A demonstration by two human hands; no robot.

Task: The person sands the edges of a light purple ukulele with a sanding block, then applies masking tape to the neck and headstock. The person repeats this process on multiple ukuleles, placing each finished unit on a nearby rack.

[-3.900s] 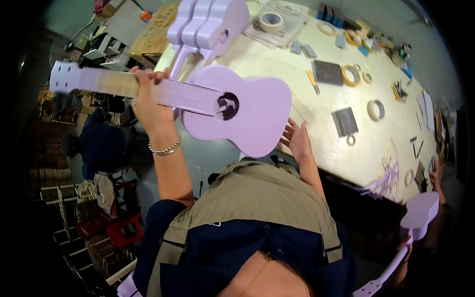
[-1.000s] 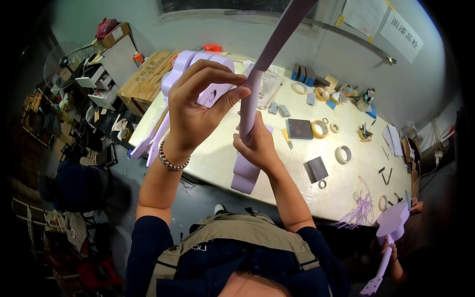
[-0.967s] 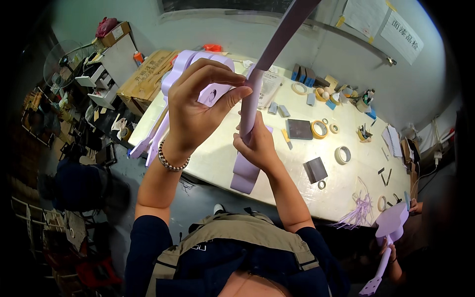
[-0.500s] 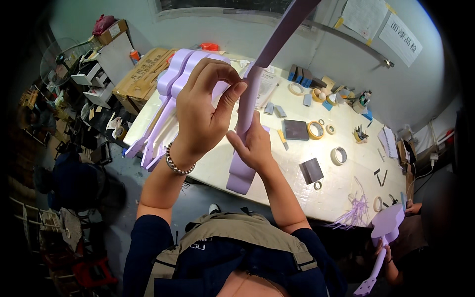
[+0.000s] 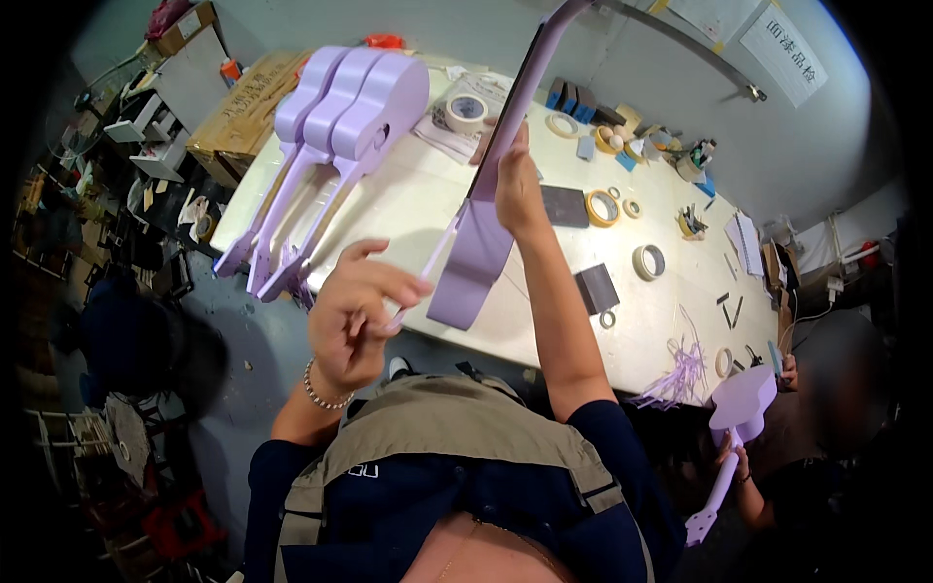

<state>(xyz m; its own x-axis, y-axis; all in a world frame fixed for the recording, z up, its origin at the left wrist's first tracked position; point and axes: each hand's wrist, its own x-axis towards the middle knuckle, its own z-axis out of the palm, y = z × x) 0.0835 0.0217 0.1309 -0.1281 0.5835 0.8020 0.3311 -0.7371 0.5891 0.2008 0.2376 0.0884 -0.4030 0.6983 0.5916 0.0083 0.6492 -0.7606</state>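
My right hand (image 5: 519, 189) grips a lilac ukulele (image 5: 471, 277) where the neck joins the body. The instrument is edge-on to me, neck up, its lower end over the table's front edge. A thin lilac strip of tape (image 5: 440, 251) runs taut from the dark-edged side of the ukulele down to my left hand (image 5: 355, 316). The fingers of that hand are pinched on the strip's end and slightly blurred. To the left, three lilac ukuleles (image 5: 374, 112) lie side by side on the table, necks toward me.
The white table (image 5: 544, 340) carries tape rolls (image 5: 649, 260), grey abrasive pads (image 5: 596, 289), and a heap of lilac strips (image 5: 675, 374) near its front edge. At lower right, another person's hands hold a lilac ukulele (image 5: 746, 403). A cardboard box (image 5: 248, 112) stands far left.
My left hand has moved down and toward me from the ukulele, drawing the strip away from it. My right hand has shifted up, and the ukulele has turned, showing its dark edge.
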